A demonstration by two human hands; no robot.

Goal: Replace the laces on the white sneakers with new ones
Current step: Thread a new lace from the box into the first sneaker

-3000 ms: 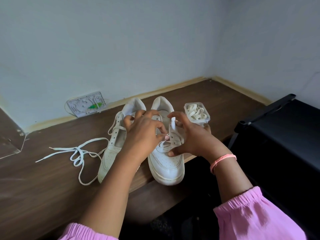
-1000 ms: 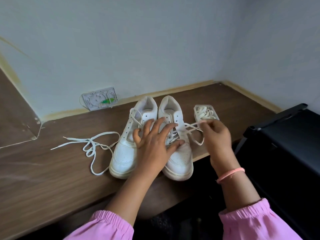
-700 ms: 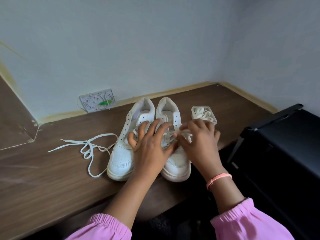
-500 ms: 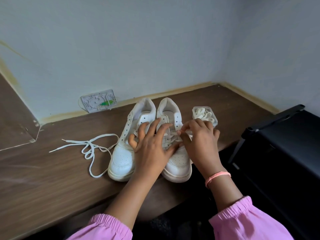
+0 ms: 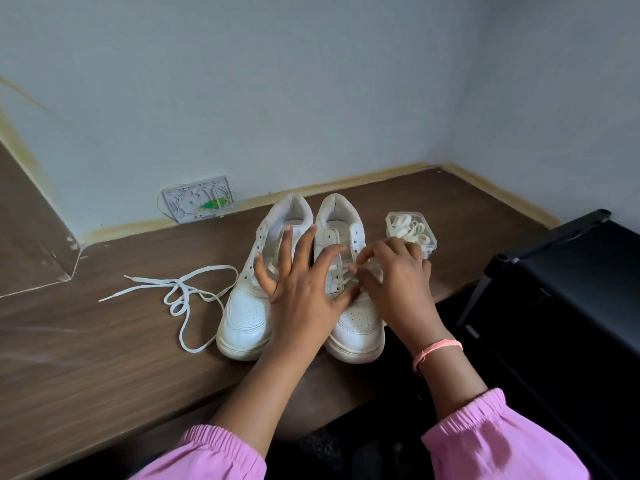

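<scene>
— Head view: where are the white sneakers (image 5: 356,317)?
— Side by side on the brown table (image 5: 104,368), toes toward the near edge.
— And the hands?
— Left hand (image 5: 301,289) lies spread flat across both. Right hand (image 5: 398,275) has fingers curled at the right shoe's lace (image 5: 341,271), seemingly pinching it.
— Around them?
— Loose lace (image 5: 180,292) lies left; clear box of laces (image 5: 412,230) right.

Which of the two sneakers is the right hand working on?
The sneaker on the right, next to the clear box of laces. The right hand pinches its lace; the left sneaker only has left-hand fingers over it.
</scene>
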